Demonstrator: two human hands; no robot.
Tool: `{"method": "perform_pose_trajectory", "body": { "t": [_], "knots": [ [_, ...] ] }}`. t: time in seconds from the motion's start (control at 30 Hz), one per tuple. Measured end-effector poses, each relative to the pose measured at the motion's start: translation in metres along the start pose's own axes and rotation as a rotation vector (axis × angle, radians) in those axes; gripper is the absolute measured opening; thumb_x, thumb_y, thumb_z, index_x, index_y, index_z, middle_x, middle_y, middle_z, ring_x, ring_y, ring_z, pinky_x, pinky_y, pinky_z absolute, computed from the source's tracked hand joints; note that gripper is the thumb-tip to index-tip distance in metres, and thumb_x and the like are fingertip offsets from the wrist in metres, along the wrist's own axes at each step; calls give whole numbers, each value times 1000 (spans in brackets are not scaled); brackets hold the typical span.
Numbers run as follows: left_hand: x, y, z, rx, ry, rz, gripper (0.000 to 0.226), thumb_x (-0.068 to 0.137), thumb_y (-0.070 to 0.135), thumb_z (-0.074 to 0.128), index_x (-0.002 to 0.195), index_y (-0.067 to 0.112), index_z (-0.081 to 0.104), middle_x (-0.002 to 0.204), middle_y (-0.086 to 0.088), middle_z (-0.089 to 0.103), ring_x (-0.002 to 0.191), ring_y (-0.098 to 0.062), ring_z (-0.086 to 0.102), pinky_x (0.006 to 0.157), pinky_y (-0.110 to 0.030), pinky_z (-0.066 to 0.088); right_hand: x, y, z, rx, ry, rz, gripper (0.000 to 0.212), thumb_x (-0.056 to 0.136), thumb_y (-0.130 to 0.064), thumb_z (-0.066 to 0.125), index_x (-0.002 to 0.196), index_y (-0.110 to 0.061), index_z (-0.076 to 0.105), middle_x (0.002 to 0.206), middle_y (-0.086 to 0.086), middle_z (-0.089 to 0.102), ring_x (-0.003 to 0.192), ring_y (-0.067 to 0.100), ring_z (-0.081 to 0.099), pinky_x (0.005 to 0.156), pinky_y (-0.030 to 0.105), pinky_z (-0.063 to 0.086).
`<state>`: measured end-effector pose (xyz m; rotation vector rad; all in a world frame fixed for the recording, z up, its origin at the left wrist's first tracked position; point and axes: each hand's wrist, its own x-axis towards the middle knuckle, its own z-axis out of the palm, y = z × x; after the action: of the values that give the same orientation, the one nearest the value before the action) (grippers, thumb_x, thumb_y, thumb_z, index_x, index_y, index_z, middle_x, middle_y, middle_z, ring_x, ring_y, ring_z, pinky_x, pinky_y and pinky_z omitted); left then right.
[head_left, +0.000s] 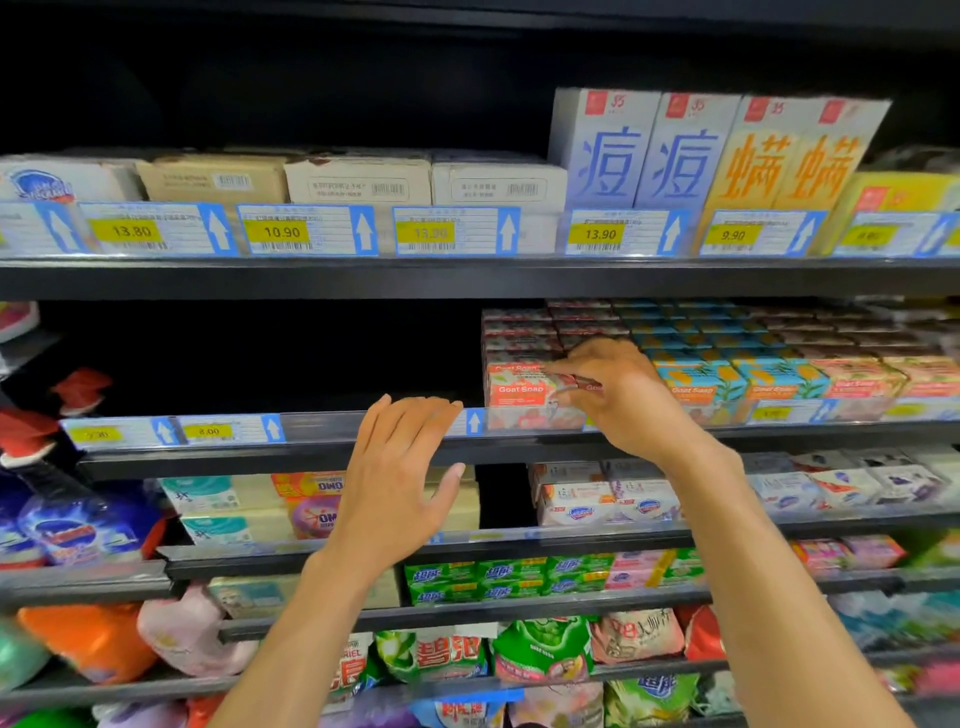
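Note:
Stacks of red Goat Soap boxes (519, 395) stand at the front of the middle shelf (322, 452), just right of a dark empty gap. My right hand (623, 395) reaches over the shelf's clear front rail, fingers curled round the top front red box. My left hand (400, 467) hovers flat in front of the shelf edge, fingers straight and spread, holding nothing. Both forearms rise from the bottom of the view.
Blue and orange Goat Soap boxes (727, 379) fill the shelf to the right. Tall white and yellow boxes (717, 156) sit on the shelf above with price tags (306, 231). Soap bars, detergent bags (540, 649) and spray bottles (62, 519) crowd the lower shelves.

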<state>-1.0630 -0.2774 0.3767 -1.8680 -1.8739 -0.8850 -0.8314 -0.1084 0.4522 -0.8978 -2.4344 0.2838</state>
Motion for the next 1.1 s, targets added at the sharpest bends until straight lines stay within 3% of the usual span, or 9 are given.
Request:
{"method": "perform_pose_trajectory", "body": {
  "t": [0.13,0.37,0.5,0.63,0.83,1.0,1.1],
  "knots": [
    [0,2,-4,-3,-21,-5,59,94,38,63,147,19,49,144,0,54,137,-22,46,127,-46,19,-2,7,3,-1,17,-25,30,97,-22,72,126,-25,76,128,-1,63,120,24,50,104,39,43],
    [-1,7,-18,-17,-133,-38,67,93,37,68,153,21,43,155,0,44,147,-21,36,129,-46,15,-10,-4,7,-122,57,22,37,96,-1,67,129,-18,74,132,6,65,123,32,55,102,51,50],
    [-9,16,-30,-75,-137,-11,57,93,31,63,147,16,50,155,-1,43,147,-25,37,127,-48,21,-42,-19,4,-137,223,126,40,97,-13,68,136,-13,63,135,11,59,126,35,52,104,48,49],
    [-21,27,-35,-156,-164,-1,51,93,29,60,142,15,55,145,-1,50,139,-24,43,124,-41,27,-93,-28,11,-229,347,188,49,98,-19,68,144,-8,55,140,10,58,128,31,52,109,45,46],
    [-40,51,-6,-143,-399,93,58,92,33,66,146,18,53,151,-3,49,142,-25,42,124,-48,25,-177,-34,30,-411,160,429,60,98,-43,60,148,-10,51,147,10,54,135,34,50,114,49,41],
    [-46,81,28,-161,-537,203,61,88,33,66,144,14,54,148,-5,50,140,-29,44,121,-52,31,-250,-31,35,-496,39,678,74,83,-35,79,147,-9,53,148,13,52,137,37,48,116,53,38],
    [-51,110,50,-173,-606,302,65,81,31,70,141,12,56,144,-8,52,135,-32,47,119,-54,34,-298,-24,30,-515,-46,822,75,81,-35,76,148,-10,51,150,14,50,137,38,47,116,53,38]
  ]
}}
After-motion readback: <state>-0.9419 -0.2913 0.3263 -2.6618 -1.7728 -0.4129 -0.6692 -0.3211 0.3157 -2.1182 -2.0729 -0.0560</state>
